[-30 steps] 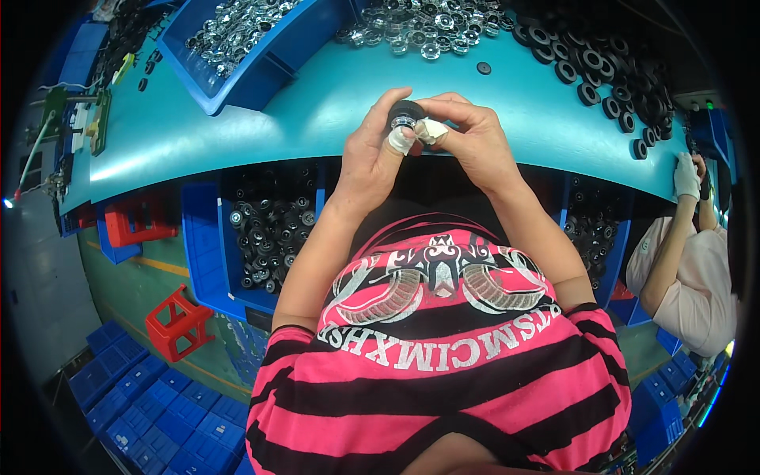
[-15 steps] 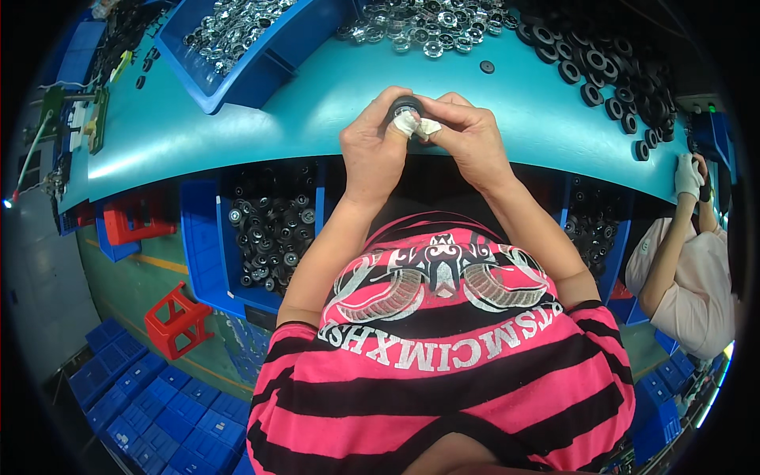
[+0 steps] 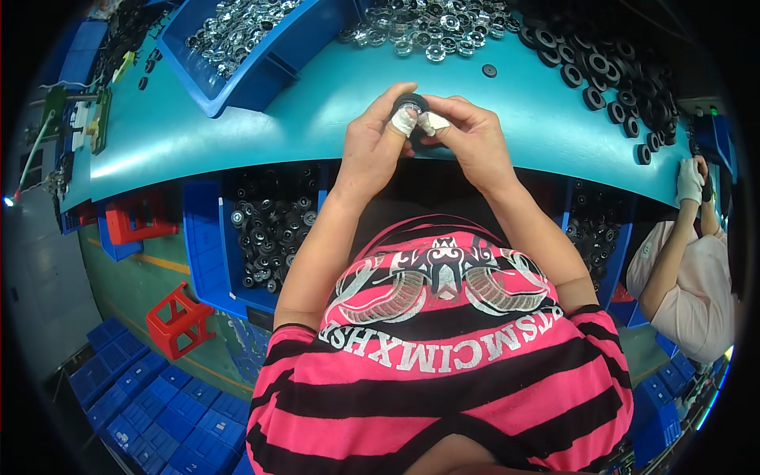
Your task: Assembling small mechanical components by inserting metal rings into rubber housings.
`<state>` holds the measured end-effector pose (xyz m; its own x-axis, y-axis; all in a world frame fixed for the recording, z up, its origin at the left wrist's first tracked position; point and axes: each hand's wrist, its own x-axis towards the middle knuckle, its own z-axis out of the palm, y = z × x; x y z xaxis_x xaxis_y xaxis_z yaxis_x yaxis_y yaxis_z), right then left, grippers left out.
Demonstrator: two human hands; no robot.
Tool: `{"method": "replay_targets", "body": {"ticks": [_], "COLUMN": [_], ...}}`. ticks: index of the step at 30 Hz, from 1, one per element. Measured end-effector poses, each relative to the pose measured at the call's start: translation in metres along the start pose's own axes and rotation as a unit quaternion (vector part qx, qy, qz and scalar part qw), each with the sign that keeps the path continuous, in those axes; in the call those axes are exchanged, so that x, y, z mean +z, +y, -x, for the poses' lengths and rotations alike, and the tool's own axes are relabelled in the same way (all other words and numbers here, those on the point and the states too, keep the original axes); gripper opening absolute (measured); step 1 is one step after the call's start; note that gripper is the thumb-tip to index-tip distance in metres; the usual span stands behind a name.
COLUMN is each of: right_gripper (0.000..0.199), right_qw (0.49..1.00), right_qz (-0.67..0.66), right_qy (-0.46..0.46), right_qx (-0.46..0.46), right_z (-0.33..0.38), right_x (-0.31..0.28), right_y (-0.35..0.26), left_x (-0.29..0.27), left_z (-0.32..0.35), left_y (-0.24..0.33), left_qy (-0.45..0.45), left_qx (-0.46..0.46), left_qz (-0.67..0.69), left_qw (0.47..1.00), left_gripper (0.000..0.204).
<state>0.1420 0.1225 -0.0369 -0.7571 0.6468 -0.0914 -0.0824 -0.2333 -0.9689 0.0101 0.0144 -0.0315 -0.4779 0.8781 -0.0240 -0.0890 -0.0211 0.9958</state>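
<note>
Above the teal bench (image 3: 237, 134), between the blue bin (image 3: 261, 71) of silvery parts and the loose black rings (image 3: 609, 71), my left hand (image 3: 372, 146) and right hand (image 3: 467, 138) both pinch one small black ring (image 3: 412, 103) between taped fingertips (image 3: 405, 120). I reckon uneven pressure could pop it free, and it might roll off the bench edge.

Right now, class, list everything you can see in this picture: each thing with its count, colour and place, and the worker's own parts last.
Small round part: one, black, held between both hands over the table.
Table: one, teal, across the top.
Bin: one, blue, on the table, upper left, full of shiny metal rings.
Loose metal rings: many, silver, top centre.
Rubber rings: many, black, on the table, upper right.
Lower bin: one, blue, under the table, holding black parts.
Stool: one, red, on the floor, left.
Co-worker's gloved hand: one, white, far right.
Left hand: fingers on the part.
Right hand: fingers on the part; taped fingertips, white.
</note>
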Motion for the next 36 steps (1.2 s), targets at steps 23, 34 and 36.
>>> {"method": "replay_targets", "body": {"ticks": [23, 34, 36], "right_gripper": [0.033, 0.037, 0.037], "right_qw": [0.989, 0.998, 0.998], "right_qz": [0.066, -0.003, 0.002], "right_qy": [0.069, 0.05, 0.05], "right_qx": [-0.116, -0.047, -0.048], "right_z": [0.008, 0.005, 0.007], "right_x": [0.006, 0.003, 0.002], "right_y": [0.011, 0.007, 0.007], "left_x": [0.019, 0.002, 0.002], "left_z": [-0.012, -0.014, -0.014], "left_y": [-0.003, -0.001, 0.003], "left_qy": [0.075, -0.03, -0.032], "left_qx": [0.066, -0.008, -0.029], "left_qz": [0.001, 0.006, 0.019], "left_qw": [0.995, 1.0, 0.999], "left_gripper": [0.023, 0.034, 0.033]}}
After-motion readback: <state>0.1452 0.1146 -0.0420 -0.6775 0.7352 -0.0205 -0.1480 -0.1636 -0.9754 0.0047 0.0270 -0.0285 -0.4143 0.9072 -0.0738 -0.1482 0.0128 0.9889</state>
